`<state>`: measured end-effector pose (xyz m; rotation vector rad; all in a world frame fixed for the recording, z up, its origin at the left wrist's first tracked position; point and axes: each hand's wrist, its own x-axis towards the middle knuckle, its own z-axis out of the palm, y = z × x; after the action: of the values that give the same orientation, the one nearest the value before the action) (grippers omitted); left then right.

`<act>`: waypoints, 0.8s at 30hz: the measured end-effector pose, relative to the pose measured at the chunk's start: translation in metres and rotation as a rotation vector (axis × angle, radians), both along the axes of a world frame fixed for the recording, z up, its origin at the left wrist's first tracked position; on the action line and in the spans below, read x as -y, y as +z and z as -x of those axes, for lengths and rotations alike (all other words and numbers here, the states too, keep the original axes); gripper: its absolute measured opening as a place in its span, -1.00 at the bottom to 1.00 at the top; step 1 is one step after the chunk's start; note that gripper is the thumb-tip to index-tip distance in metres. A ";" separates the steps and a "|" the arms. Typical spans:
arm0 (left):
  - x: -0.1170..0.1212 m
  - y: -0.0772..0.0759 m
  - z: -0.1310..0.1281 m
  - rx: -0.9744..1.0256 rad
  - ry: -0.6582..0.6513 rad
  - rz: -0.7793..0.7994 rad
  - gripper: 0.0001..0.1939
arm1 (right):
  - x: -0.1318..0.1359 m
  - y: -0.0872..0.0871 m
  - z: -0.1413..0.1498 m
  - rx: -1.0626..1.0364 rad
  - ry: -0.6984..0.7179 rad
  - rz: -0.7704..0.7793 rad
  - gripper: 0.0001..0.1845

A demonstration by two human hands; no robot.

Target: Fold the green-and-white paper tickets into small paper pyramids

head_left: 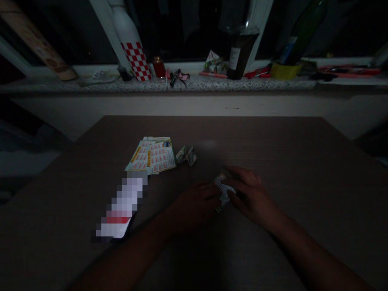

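Observation:
In the dim head view, a small piece of folded printed paper (224, 190) lies between my two hands over the table. My left hand (197, 204) presses its fingertips on the paper's left side. On the other side, my right hand (251, 192) grips it, thumb near the lower edge and fingers bent over the top. Part of the paper is hidden under the fingers. Behind my left hand stands a small folded paper shape (186, 155) with pointed tips. Beside it lies a fanned stack of printed tickets (160, 157).
A lit phone (121, 208), its screen blurred out, lies left of my left forearm on the wooden table (273, 141). Along the granite sill (194, 84) stand a checkered bottle (136, 56), a dark cup (239, 54), a red jar (159, 68) and a yellow pot (285, 70).

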<state>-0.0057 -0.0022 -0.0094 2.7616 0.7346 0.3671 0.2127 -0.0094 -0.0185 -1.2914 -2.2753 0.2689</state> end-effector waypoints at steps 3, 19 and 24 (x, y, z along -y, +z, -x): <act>-0.001 0.002 0.005 -0.009 -0.018 0.044 -0.73 | -0.002 0.001 -0.002 0.067 0.044 0.009 -0.69; -0.013 0.015 0.014 0.022 0.036 0.183 -0.85 | -0.001 -0.001 0.002 0.031 0.126 0.139 -0.57; -0.017 0.011 0.014 0.064 0.114 0.223 -0.87 | -0.001 -0.002 0.002 0.035 0.120 0.144 -0.60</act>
<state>-0.0193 0.0149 0.0020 2.4951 0.8634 0.3697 0.2105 -0.0084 -0.0209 -1.2400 -2.4046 0.4637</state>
